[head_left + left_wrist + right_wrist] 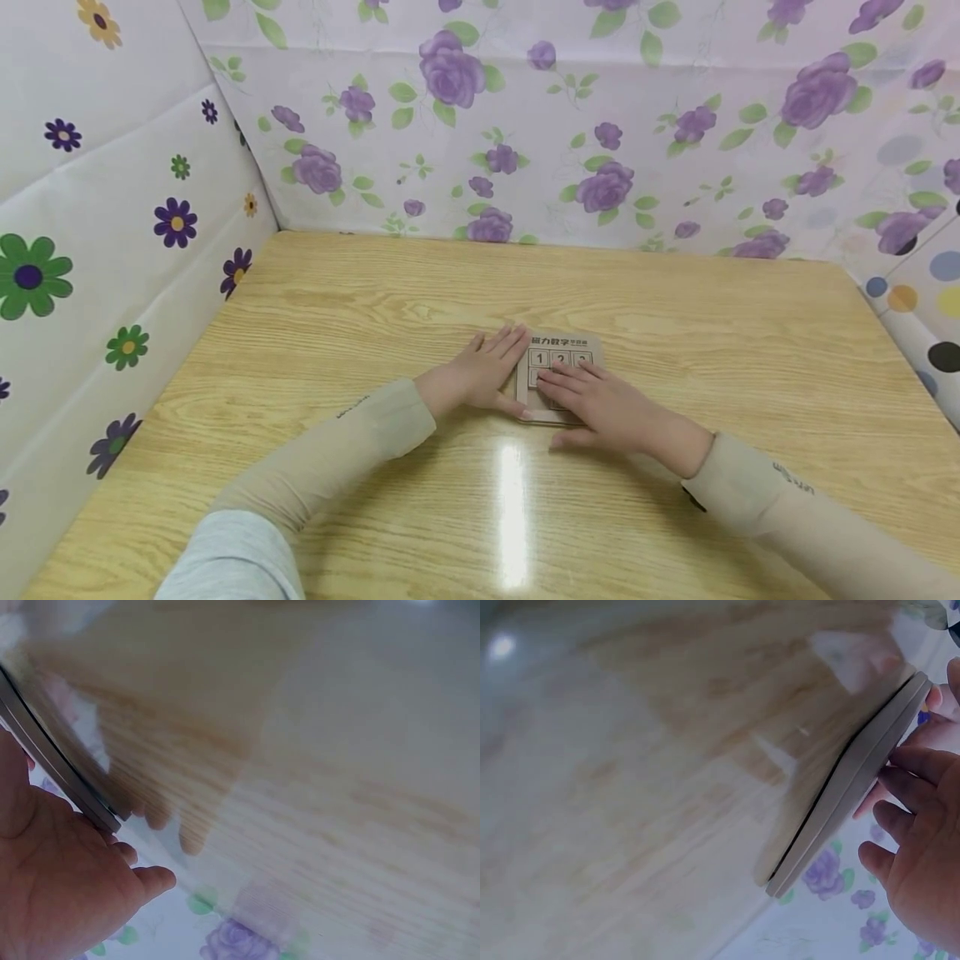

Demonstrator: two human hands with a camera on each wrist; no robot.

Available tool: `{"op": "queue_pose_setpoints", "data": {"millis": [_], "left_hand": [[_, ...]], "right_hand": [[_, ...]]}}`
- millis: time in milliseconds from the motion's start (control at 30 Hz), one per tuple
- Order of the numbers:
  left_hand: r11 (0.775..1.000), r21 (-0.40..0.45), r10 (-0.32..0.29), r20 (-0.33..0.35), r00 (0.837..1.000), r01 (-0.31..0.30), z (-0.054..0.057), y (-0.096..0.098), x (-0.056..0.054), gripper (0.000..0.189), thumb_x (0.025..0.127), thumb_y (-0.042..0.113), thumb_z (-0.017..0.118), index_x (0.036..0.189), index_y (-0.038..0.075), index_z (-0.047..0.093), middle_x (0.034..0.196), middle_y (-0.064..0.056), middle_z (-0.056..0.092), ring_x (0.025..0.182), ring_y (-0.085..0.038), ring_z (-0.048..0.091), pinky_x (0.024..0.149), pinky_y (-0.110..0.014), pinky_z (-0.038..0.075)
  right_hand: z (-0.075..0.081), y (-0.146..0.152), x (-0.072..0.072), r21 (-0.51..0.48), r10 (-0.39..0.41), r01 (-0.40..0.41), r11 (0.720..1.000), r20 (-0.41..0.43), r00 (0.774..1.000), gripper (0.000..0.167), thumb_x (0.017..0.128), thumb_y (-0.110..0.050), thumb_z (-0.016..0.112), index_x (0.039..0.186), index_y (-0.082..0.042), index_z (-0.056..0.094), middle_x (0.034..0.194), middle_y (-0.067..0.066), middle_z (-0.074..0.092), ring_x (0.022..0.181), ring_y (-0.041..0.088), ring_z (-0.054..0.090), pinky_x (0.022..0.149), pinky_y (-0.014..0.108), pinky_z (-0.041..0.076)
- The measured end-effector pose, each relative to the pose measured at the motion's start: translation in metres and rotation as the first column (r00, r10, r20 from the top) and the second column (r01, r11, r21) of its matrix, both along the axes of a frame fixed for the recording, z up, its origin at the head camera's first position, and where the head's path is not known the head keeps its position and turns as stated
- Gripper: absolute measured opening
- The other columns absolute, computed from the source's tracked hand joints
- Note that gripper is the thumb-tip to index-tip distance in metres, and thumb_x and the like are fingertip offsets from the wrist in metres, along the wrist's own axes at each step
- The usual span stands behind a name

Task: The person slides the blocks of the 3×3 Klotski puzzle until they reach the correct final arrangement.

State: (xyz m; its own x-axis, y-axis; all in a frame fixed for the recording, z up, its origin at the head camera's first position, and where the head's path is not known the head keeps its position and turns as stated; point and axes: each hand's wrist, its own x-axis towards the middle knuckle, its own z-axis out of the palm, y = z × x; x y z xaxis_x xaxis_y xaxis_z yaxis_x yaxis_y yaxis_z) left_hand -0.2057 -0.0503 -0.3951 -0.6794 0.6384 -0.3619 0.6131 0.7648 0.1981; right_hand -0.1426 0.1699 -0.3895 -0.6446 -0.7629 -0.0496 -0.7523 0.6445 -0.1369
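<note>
A flat number sliding puzzle (pixel 547 417) with a grey-brown frame lies on the table. Printed characters run along its top edge, and tiles marked 1, 2 and 3 show below them. My left hand (pixel 483 371) rests along the left side of the frame, fingers stretched forward and thumb at the near-left corner. Across the lower tiles lies my right hand (pixel 611 408), its fingertips on them and its thumb out over the table; it hides most of the lower rows. In the right wrist view, the puzzle (pixel 851 787) appears edge-on beside the fingers.
The glossy wooden table (pixel 360 292) reflects a bright strip of light in front of the puzzle. A purple-rose curtain (pixel 450 125) hangs behind it. At the left hangs a flowered cloth (pixel 97 208), at the right a dotted one (pixel 926 317).
</note>
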Motion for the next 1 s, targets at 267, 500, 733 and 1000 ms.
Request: {"op": "queue_pose_setpoints", "data": {"millis": [267, 500, 733, 1000], "left_hand": [[1.0, 0.013, 0.01, 0.001, 1.0, -0.01, 0.001, 0.0, 0.002, 0.117, 0.076, 0.072, 0.057, 0.153, 0.01, -0.005, 0.16, -0.005, -0.012, 0.147, -0.023, -0.01, 0.119, -0.048, -0.002], [1.0, 0.01, 0.007, -0.009, 1.0, -0.007, 0.002, 0.0, 0.002, 0.117, 0.076, 0.073, 0.057, 0.153, 0.01, -0.005, 0.16, -0.005, -0.012, 0.147, -0.024, -0.009, 0.119, -0.049, 0.0], [1.0, 0.017, 0.011, -0.001, 1.0, -0.011, 0.001, 0.0, 0.001, 0.117, 0.076, 0.072, 0.058, 0.153, 0.01, -0.006, 0.16, -0.006, -0.012, 0.147, -0.025, -0.009, 0.119, -0.049, 0.0], [1.0, 0.016, 0.004, -0.002, 1.0, -0.004, 0.004, 0.001, 0.002, 0.117, 0.077, 0.072, 0.057, 0.153, 0.009, -0.005, 0.16, -0.007, -0.011, 0.147, -0.025, -0.008, 0.119, -0.05, 0.001]], "right_hand": [[0.0, 0.004, 0.004, 0.007, -0.003, 0.003, 1.0, -0.006, 1.0, 0.077, 0.089, -0.053, 0.056, 0.144, -0.003, 0.039, 0.152, 0.013, 0.035, 0.141, 0.033, 0.03, 0.115, 0.055, 0.023], [0.001, 0.013, 0.014, 0.033, 0.006, -0.005, 0.999, -0.025, 1.0, 0.077, 0.089, -0.055, 0.055, 0.143, -0.003, 0.04, 0.151, 0.013, 0.037, 0.141, 0.032, 0.029, 0.116, 0.052, 0.022], [0.001, 0.021, 0.022, 0.029, -0.008, 0.009, 1.0, -0.029, 1.0, 0.077, 0.088, -0.056, 0.056, 0.142, -0.002, 0.043, 0.149, 0.013, 0.039, 0.141, 0.032, 0.03, 0.116, 0.052, 0.023], [0.002, 0.019, 0.024, 0.023, -0.006, 0.007, 1.0, -0.051, 0.999, 0.077, 0.087, -0.057, 0.056, 0.142, -0.003, 0.044, 0.149, 0.012, 0.041, 0.14, 0.032, 0.033, 0.115, 0.052, 0.024]]}}
